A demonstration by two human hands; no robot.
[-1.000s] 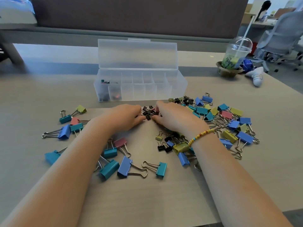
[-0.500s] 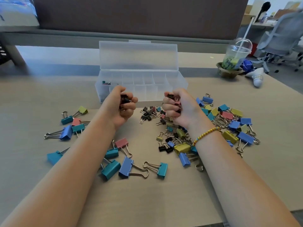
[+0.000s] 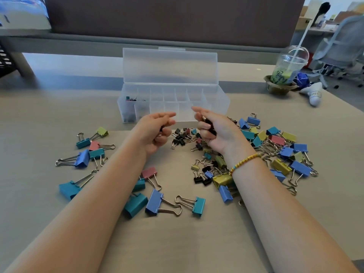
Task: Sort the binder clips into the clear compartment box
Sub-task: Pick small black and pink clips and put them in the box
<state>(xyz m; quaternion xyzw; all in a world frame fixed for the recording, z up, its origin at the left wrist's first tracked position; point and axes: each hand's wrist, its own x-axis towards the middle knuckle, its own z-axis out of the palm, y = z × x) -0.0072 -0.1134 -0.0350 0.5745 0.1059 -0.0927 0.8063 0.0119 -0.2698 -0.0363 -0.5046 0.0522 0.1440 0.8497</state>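
- Black mini binder clips fill both fists: the left hand (image 3: 157, 129) is curled shut on a few small dark ones, and the right hand (image 3: 213, 131) is clenched on a fuller bunch whose wire handles poke out between the fingers.
- Both hands hang above the table (image 3: 39, 119), just in front of the clear compartment box (image 3: 222, 103), which stands open with its lid upright.
- Only the leftmost compartments hold clips; the rest look bare.
- Risk: a loose handful tipped over narrow dividers may scatter into neighbouring cells, mixing sizes or colours.
- Risk: the packed right fist could shed clips on the way across, dropping them back among the small dark clips on the table (image 3: 180, 136).
- Risk: the box looks light, so a knuckle against its front wall might shove it back.
- Large coloured clips (image 3: 285, 152) lie spread to either side, near both forearms; a dragged arm could sweep them about.
- An iced drink cup (image 3: 287, 69) stands well apart at the far right.
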